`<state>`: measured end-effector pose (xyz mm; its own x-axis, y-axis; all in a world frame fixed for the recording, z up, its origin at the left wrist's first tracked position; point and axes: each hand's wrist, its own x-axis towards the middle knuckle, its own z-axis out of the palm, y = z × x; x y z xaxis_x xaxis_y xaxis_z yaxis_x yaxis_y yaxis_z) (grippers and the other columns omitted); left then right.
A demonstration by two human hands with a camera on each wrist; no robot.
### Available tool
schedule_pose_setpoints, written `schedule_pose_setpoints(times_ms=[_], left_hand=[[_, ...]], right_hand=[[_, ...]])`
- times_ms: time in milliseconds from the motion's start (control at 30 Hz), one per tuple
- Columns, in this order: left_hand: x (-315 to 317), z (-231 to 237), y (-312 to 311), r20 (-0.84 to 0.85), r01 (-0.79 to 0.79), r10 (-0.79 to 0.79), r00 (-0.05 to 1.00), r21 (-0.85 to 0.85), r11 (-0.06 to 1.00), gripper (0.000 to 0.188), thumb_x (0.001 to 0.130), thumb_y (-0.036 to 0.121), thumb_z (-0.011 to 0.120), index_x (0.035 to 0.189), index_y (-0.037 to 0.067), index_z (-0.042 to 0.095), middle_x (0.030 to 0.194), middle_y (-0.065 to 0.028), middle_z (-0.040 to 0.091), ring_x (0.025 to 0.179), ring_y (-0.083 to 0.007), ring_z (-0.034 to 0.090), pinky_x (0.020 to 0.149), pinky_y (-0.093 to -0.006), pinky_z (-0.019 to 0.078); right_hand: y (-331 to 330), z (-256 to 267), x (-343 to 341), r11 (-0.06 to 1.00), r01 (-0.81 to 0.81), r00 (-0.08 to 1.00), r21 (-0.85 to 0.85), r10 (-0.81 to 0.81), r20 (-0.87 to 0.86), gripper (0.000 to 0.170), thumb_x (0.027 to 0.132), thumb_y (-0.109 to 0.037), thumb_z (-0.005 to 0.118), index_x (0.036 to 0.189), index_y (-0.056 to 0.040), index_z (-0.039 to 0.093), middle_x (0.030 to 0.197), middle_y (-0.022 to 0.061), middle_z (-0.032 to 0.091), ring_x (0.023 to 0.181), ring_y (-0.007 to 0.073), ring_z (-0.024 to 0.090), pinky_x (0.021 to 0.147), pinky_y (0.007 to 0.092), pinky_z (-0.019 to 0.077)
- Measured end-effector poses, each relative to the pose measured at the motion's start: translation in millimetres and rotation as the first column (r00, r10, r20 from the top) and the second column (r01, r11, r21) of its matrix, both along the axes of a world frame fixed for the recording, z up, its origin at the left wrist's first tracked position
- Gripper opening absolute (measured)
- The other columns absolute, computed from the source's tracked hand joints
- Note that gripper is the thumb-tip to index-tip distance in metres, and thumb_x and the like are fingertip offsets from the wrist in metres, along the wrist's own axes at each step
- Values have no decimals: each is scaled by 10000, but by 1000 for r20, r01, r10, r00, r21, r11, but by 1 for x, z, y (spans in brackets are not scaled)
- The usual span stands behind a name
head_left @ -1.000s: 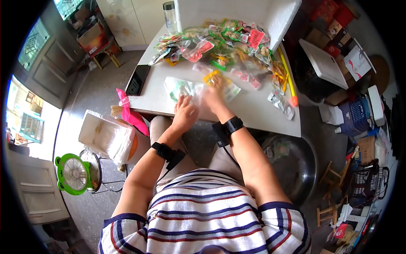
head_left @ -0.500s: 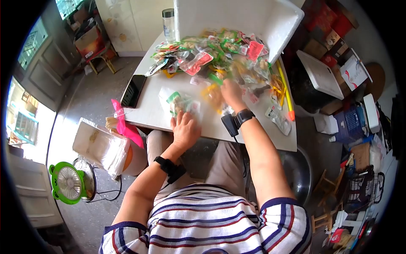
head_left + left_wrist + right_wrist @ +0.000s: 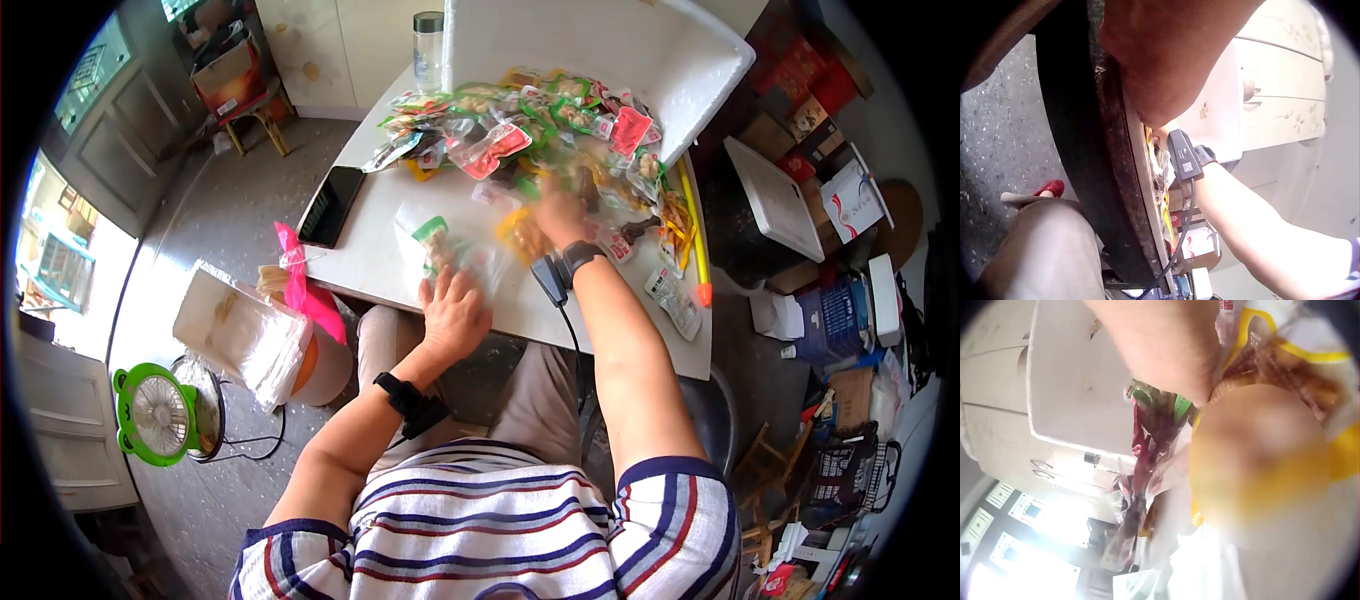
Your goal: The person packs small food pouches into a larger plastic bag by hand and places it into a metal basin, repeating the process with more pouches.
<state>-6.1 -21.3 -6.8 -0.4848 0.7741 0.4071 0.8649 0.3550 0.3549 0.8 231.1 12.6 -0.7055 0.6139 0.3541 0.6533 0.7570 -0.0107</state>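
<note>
My left hand (image 3: 457, 315) rests with spread fingers on a clear packet with a green band (image 3: 434, 245), near the table's front edge. In the left wrist view the left hand (image 3: 1154, 62) is over that edge, its fingers hidden. My right hand (image 3: 562, 215), blurred, reaches to the near side of a heap of small food packets (image 3: 480, 105). A yellow-edged packet (image 3: 522, 236) lies just left of it. In the right wrist view that yellow packet (image 3: 1272, 369) is close beside the right hand (image 3: 1160, 344); I cannot tell whether its fingers hold anything.
A white foam box (image 3: 590, 50) stands behind the heap, with a lidded glass jar (image 3: 428, 50) beside it. A phone (image 3: 332, 205) lies at the left edge, a yellow stick (image 3: 694, 235) along the right. A silvery packet (image 3: 673, 302) lies near the right corner.
My right hand has moved from beside the left hand, away and to the right, to the heap. The left hand stays on the green-banded packet. The head view has shifted slightly.
</note>
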Motion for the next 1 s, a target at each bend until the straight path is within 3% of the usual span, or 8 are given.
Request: schedule_pose_setpoints(times_ms=[367, 467, 567, 700, 833, 867, 967, 1000], left_hand=[[-1, 15, -4, 102, 41, -32, 994, -91, 995, 363, 610, 299, 615, 899, 102, 518, 1091, -85, 410, 1112, -320, 293, 856, -542, 192], [-6, 19, -5, 150, 69, -72, 986, 23, 997, 406, 604, 297, 629, 924, 88, 492, 1064, -94, 409, 1081, -296, 316, 845, -505, 236], [-7, 21, -5, 218, 108, -141, 966, 157, 982, 455, 614, 284, 634, 989, 85, 471, 1071, -106, 416, 1077, -289, 326, 875, -439, 251], [7, 44, -5, 208, 92, -199, 958, 433, 897, 480, 615, 205, 644, 1015, 30, 444, 1049, -157, 433, 1013, -327, 386, 845, -381, 326], [13, 65, -4, 557, 34, -226, 799, 334, 942, 546, 658, 155, 643, 1114, 20, 374, 1024, -118, 452, 940, -210, 446, 798, -304, 370], [16, 72, -5, 633, 37, -246, 734, 324, 945, 566, 686, 175, 633, 1148, 23, 343, 998, -82, 463, 893, -166, 452, 770, -281, 378], [25, 78, -7, 789, -45, -261, 556, 342, 939, 499, 722, 198, 605, 1130, 44, 361, 988, -81, 474, 880, -171, 463, 755, -285, 394], [27, 75, -8, 901, -112, -313, 301, 359, 926, 478, 724, 192, 591, 1122, 36, 375, 988, -86, 478, 871, -178, 470, 738, -296, 401]], right_hand=[[-5, 43, 18, 966, -252, 944, -53, 234, -233, 252, 708, -118, 459, 939, -25, 502, 775, 213, 546, 719, 295, 549, 665, 378, 420], [-12, 47, 35, 938, -347, 740, -3, 272, -615, 231, 678, -72, 498, 903, -22, 513, 707, 156, 553, 639, 223, 551, 607, 319, 427], [-51, 81, 71, 431, -590, 668, -683, -215, -713, 194, 704, -77, 495, 889, -19, 511, 677, 66, 539, 590, 141, 519, 560, 249, 416], [-82, 83, 106, 21, -745, 591, -667, -443, -674, 126, 721, -114, 512, 812, -26, 503, 596, 11, 505, 512, 68, 470, 471, 187, 382], [-107, 80, 127, -83, -650, 735, -755, -320, -598, 144, 742, -102, 502, 870, -36, 497, 614, 11, 500, 530, 88, 478, 505, 211, 397], [-112, 75, 129, -21, -643, 751, -766, -218, -624, 147, 737, -89, 497, 866, -18, 501, 623, 35, 514, 556, 114, 501, 514, 245, 411], [-138, 56, 131, 692, -645, 650, -324, 274, -709, 144, 712, -87, 515, 833, -10, 497, 621, 129, 531, 512, 261, 506, 501, 320, 413], [-149, 66, 135, 766, -606, 685, -217, 362, -632, 188, 693, -66, 511, 870, -8, 486, 643, 169, 512, 579, 335, 500, 542, 387, 408]])
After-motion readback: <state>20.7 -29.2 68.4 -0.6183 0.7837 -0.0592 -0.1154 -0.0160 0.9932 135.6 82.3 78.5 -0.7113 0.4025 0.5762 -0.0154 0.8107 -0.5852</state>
